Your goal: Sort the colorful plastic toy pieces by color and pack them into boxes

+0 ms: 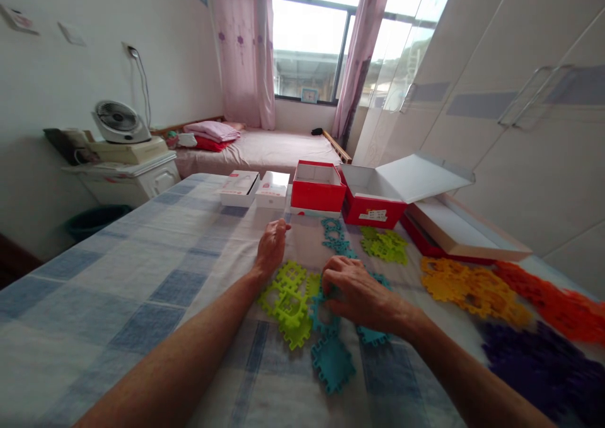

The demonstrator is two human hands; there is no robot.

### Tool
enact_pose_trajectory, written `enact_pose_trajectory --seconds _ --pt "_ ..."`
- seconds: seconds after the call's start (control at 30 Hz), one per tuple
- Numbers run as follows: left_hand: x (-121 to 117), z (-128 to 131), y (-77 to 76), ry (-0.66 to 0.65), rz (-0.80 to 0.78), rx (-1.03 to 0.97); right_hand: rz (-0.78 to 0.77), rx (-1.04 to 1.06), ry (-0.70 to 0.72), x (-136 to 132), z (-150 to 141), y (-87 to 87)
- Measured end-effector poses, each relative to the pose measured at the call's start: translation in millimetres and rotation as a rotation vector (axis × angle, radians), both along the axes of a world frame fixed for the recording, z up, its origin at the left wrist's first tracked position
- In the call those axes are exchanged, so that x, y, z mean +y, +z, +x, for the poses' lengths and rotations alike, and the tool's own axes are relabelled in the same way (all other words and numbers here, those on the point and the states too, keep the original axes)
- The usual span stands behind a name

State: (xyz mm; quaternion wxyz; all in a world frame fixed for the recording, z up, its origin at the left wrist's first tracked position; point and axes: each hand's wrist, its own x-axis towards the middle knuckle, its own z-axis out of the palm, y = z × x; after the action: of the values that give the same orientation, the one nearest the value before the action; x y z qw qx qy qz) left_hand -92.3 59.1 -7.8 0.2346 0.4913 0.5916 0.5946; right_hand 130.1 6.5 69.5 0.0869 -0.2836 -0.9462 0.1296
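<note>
My left hand (pixel 273 246) rests on the table as a loose fist, just in front of the white boxes, with nothing showing in its fingers. To its right, my right hand (pixel 352 286) has its fingers bent down and closed around a teal notched puzzle tile (pixel 324 318); its fingertips are partly hidden. A solid teal tile (pixel 333 362) lies nearer me, and more teal tiles (pixel 338 232) lie beyond the hand. Between my forearms is a pile of lime-green notched tiles (pixel 290 302), some with cut-out centres.
White boxes (pixel 273 190), a red box (pixel 317 191), and an open red box (pixel 373 204) line the far edge. A shallow box (pixel 472 232) lies right of them. Lime-green (pixel 385 245), yellow (pixel 472 286), orange (pixel 553 302) and purple tiles (pixel 543 371) lie on the right.
</note>
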Motion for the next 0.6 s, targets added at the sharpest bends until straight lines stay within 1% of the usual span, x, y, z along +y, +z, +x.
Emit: enact_pose_trajectory --seconds 0.1,0.17,0.23,0.33,0.43,0.53,0.6 --pt "-0.1 0.0 0.2 0.0 -0.003 -0.011 0.042 0.003 -0.065 4.1 4.7 3.6" --pt "-0.6 0.1 0.5 -0.004 -0.004 -0.015 0.076 0.023 -0.136 6.4 -0.5 3.7" --pt "-1.3 0.3 1.1 -0.006 -0.005 -0.014 0.085 0.01 -0.177 8.4 -10.0 1.4" --pt "-2.2 0.7 2.2 -0.004 -0.004 -0.006 0.075 -0.092 -0.175 10.4 -24.1 -4.0" --pt "-2.3 0.9 2.6 -0.006 -0.007 0.005 0.086 -0.176 -0.168 10.8 -30.2 -8.5" --pt "-1.6 1.0 2.1 -0.007 -0.012 0.01 0.078 -0.196 -0.194 10.6 -29.0 -11.1" --pt "-1.2 0.9 1.8 -0.005 -0.016 0.008 0.069 -0.171 -0.213 10.7 -27.2 -12.1"
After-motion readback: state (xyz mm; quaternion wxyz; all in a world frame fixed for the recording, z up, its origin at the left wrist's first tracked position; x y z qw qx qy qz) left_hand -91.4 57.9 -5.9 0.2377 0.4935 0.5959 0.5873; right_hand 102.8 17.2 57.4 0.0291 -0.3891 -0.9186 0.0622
